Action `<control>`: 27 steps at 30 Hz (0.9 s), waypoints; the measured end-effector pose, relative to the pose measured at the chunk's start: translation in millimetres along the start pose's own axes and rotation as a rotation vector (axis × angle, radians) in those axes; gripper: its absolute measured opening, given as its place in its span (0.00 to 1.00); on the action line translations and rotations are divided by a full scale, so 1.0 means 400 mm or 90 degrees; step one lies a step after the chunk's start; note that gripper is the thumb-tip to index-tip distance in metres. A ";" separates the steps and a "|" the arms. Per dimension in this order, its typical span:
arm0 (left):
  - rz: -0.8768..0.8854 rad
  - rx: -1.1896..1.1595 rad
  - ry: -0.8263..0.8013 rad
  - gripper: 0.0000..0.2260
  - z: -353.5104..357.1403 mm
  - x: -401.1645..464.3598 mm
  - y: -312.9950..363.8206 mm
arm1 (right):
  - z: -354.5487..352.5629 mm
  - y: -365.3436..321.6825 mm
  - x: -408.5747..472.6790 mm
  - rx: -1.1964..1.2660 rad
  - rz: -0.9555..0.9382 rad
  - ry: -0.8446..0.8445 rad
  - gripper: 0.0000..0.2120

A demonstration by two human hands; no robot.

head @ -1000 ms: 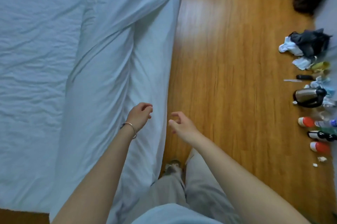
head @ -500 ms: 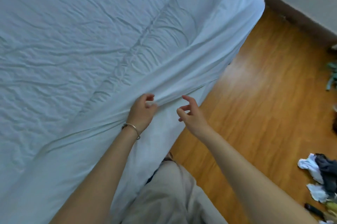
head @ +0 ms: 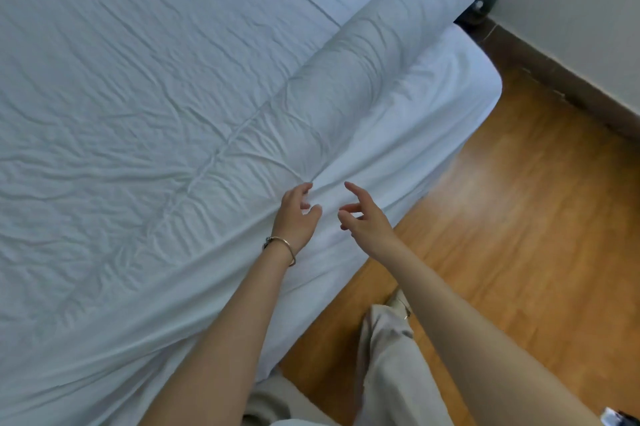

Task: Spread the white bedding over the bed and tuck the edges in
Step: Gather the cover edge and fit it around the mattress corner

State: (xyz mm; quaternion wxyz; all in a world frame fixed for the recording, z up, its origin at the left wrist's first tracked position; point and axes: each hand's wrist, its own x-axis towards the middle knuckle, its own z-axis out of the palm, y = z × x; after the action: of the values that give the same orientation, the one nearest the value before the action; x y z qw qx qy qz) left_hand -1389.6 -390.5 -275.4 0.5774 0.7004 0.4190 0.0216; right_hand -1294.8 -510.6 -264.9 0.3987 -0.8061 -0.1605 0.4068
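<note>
Bed (head: 460, 86) under wrinkled white bedding (head: 138, 96); bed stands on wood floor (head: 519, 217).

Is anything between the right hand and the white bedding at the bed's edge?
Nothing visible. The right hand hovers open just above the white bedding near the bed's edge, with only air between. The left hand is beside it, fingertips at a fold, not in the way.

Left hand (head: 296, 217) pinches the white bedding (head: 145, 106) at the bed's edge; right hand (head: 365, 219) hovers just beside, fingers spread.
</note>
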 end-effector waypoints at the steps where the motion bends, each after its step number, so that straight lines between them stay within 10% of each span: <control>1: -0.022 -0.025 -0.005 0.19 0.050 0.027 0.039 | -0.072 0.011 0.033 -0.009 0.000 0.002 0.26; 12: -0.050 -0.108 0.015 0.12 0.595 0.323 0.508 | -0.887 0.035 0.343 -0.005 -0.004 0.013 0.24; 27: -0.139 -0.224 0.063 0.09 0.938 1.092 1.135 | -1.570 -0.243 1.129 -0.314 -0.075 -0.121 0.24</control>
State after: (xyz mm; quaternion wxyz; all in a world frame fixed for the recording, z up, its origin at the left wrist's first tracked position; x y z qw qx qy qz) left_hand -658.5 -411.7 -222.8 0.6684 0.5371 0.5103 0.0660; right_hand -517.3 -507.8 -207.8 0.1963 -0.8264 -0.3378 0.4055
